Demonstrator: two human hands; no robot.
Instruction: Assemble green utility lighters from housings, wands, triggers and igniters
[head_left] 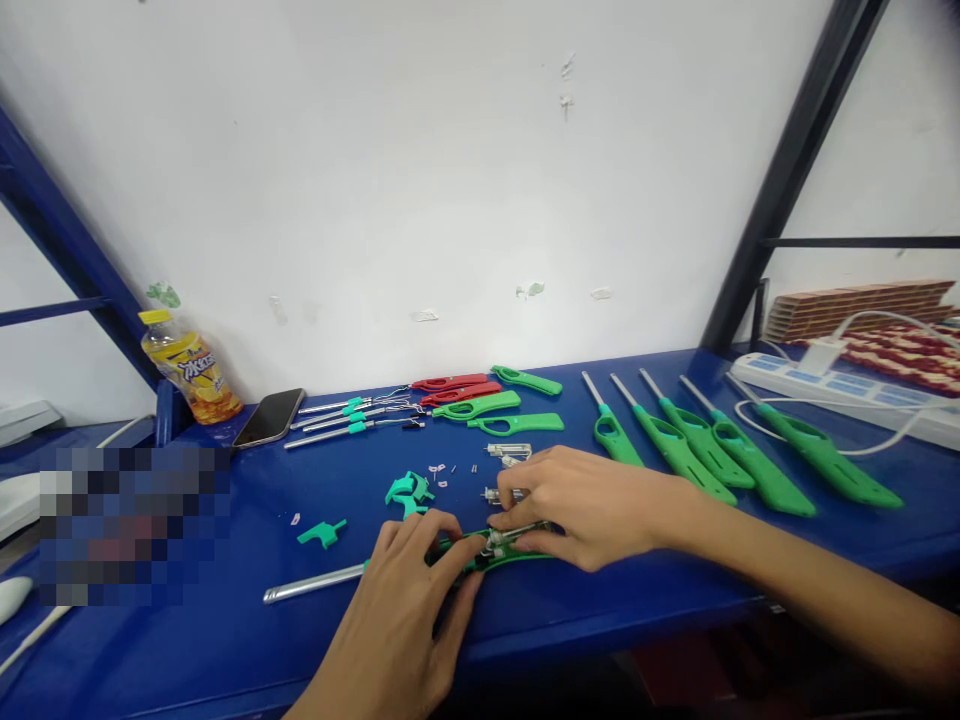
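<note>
A green stick lighter (315, 584) lies near the table's front, its metal barrel pointing left and its handle shell open. My left hand (412, 600) is closed around the trigger area, thumb and fingers on the shell. My right hand (581, 505) pinches a clear and metal inner part (499, 540) at the handle, its fingertips pressed together there. Part of the handle is hidden beneath both hands. Just behind them lie teal triggers (409, 488), tiny pink-white pieces (437, 470) and clear inner parts (506, 450). One loose trigger (322, 534) sits farther left.
Red half shells (450, 382), green half shells (517, 423) and wired barrels (330, 436) lie at the back. Several closed green lighters (697, 445) are lined up at right, by a power strip (832, 385). A phone (270, 417) and bottle (191, 365) stand back left.
</note>
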